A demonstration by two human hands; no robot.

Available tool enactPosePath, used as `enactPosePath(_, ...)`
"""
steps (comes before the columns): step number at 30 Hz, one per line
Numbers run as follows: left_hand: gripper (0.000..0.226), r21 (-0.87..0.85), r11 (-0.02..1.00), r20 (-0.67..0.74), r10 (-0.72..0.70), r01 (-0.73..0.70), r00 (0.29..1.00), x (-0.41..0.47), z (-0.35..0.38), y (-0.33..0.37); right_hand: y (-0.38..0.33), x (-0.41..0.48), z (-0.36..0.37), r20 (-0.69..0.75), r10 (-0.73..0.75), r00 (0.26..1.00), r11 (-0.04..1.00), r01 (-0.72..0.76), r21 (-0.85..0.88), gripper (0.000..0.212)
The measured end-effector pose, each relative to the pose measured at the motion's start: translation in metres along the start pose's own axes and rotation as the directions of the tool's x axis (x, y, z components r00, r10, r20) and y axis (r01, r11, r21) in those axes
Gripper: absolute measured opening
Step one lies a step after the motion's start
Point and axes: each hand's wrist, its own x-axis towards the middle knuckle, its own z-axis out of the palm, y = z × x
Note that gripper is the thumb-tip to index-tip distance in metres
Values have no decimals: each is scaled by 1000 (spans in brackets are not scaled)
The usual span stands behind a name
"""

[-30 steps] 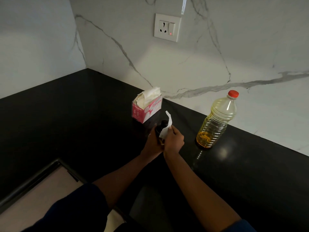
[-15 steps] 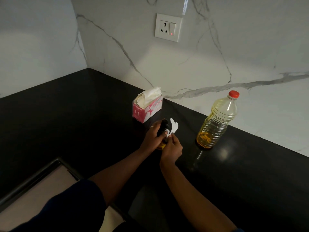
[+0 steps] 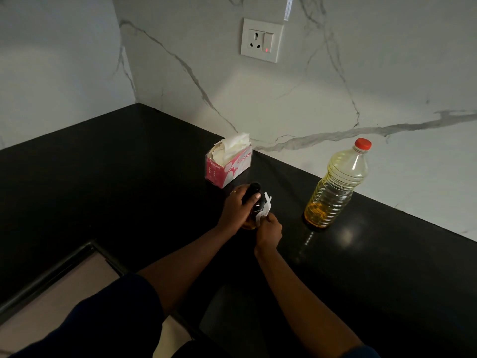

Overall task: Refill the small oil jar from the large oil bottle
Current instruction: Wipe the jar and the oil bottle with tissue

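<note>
A small dark oil jar (image 3: 254, 196) with a black top stands on the black counter (image 3: 129, 182), with a little yellow oil showing at its base. My left hand (image 3: 238, 208) grips it round the neck and body. My right hand (image 3: 269, 229) pinches a piece of white tissue (image 3: 265, 208) and holds it against the jar's right side. The large clear oil bottle (image 3: 334, 187) with a red cap stands upright to the right, apart from both hands, with oil only in its lower part.
A pink tissue box (image 3: 227, 164) with white tissues sticking out sits just behind the jar, near the marble wall. A wall socket (image 3: 262, 40) is above it. The counter's front edge (image 3: 64, 267) runs at lower left.
My right hand has lowered the tissue from above the jar to its right side. My left hand has shifted up round the jar's neck.
</note>
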Motion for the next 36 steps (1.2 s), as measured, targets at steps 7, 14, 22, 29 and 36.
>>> enactPosePath(7, 42, -70, 998, 13, 3, -2, 1000, -1, 1, -1, -2, -16, 12, -148, -91, 985, 992, 102, 69, 29)
enactPosePath(14, 39, -52, 999, 58, -5, 8, 998, -2, -3, -2, -20, 2, 5, -90, -77, 993, 995, 82, 60, 19)
enactPosePath(22, 39, 53, 997, 145, 51, -59, 988, -5, -8, -6, 11, -19, 9, -72, -29, 997, 1000, 29, -3, 50)
enactPosePath(29, 39, 113, 993, 111, 32, -44, 993, -3, -11, -3, -14, -21, 8, -71, -100, 992, 984, 110, 142, 38)
enactPosePath(36, 39, 5, 995, 136, -100, 100, 986, 2, -22, 9, -1, -12, 5, -20, 75, 997, 991, -72, 117, 27)
